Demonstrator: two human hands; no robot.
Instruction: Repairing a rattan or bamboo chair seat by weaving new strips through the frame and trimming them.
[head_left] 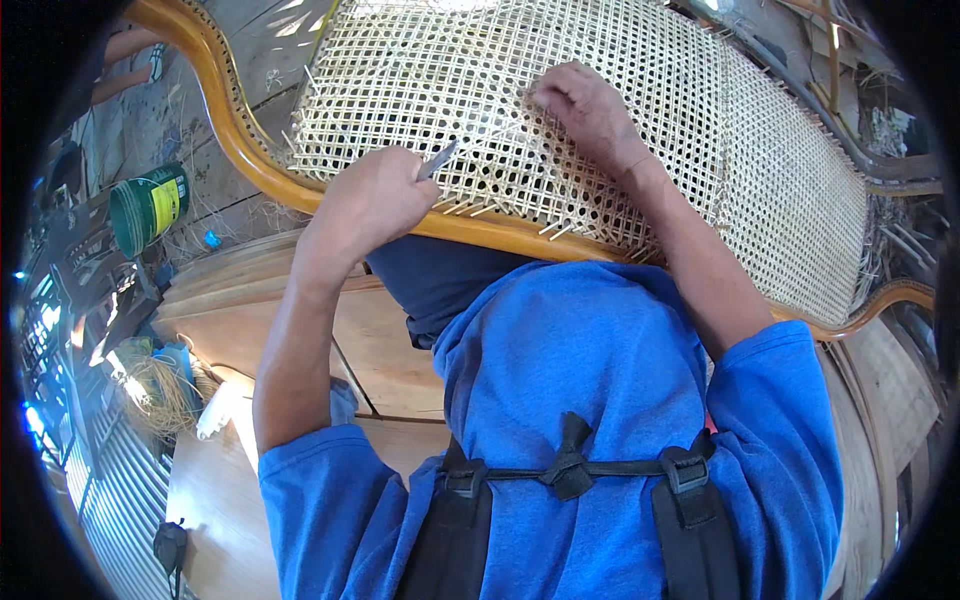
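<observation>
A pale woven cane panel [480,80] fills the upper middle, set in a curved, varnished wooden frame [250,150]. My left hand [375,200] is closed around a short grey pointed blade [438,160], its tip over the panel near the frame's near edge. Further away and to the right, my right hand [590,112] is above the weave with its fingers curled in a pinch. A thin pale cane strand [505,130] seems to run from those fingers toward the blade. Cut cane ends [480,210] stick out along the near rail.
A green bucket with a yellow label [163,205] lies tipped at the left. Below it are a small blue scrap [211,239] and a bundle of loose cane strands [160,390]. Wooden boards [380,350] lie beside my legs. A dark curved frame piece [900,180] stands at the right.
</observation>
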